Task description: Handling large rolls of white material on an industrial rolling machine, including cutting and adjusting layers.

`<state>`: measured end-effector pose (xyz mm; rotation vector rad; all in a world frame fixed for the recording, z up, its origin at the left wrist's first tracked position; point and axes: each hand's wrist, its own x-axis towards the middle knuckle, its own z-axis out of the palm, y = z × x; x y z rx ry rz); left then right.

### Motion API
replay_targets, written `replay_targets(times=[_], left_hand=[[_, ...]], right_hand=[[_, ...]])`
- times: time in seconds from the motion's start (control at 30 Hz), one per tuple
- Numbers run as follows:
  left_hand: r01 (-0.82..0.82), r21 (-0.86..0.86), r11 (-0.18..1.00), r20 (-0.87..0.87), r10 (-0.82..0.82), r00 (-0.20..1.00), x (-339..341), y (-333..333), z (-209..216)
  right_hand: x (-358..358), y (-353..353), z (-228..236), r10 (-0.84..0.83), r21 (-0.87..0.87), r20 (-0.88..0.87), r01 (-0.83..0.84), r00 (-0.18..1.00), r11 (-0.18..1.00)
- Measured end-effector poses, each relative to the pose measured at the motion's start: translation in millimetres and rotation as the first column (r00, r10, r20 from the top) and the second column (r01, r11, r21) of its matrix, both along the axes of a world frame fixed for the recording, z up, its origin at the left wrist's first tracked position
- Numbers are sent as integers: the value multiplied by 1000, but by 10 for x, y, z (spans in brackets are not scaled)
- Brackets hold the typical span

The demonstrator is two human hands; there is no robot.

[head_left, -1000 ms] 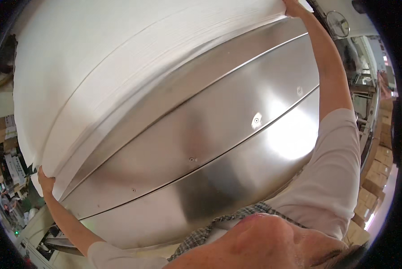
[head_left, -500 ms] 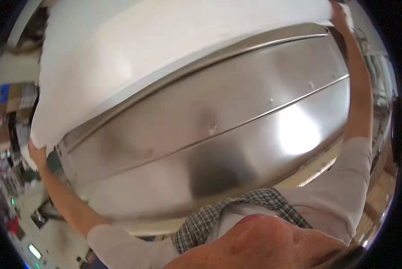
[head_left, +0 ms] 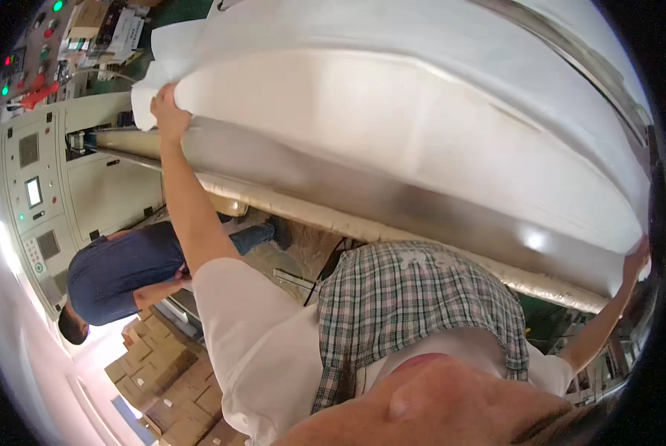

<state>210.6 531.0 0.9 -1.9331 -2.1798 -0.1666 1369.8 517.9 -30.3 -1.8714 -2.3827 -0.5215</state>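
A wide white sheet of soft, pliable material hangs in a long curve across the upper part of the view; cloth or film, I cannot tell. My left hand is closed on its left corner, where the material bunches and folds. Far to the right, my right hand holds the sheet's other end, its fingers partly hidden near the dark rim. Both arms are stretched wide. Beneath the sheet's near edge shows a smooth metal surface, with my body close against its front edge.
A pale, worn rail runs along the metal's front. At left stands a control cabinet with screens and buttons. A person in a dark blue shirt bends beside it. Stacked cardboard boxes lie below. A metal bar crosses the upper right.
My view has swung, bringing the cabinet and the other person in. The sheet's near edge now lies closer to my body, covering much of the metal. Both hands still hold its ends.
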Motion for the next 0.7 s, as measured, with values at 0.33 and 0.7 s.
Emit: replay_targets(times=[0.33, 0.7], left_hand=[[-193, -263, 945, -10, 198, 980, -514, -40, -338], [-228, -683, 693, -147, 176, 973, -106, -101, 239]], right_hand=[[-1418, 456, -45, -123, -163, 45, 129, 991, 978], [-280, 90, 224, -144, -602, 63, 152, 988, 784]])
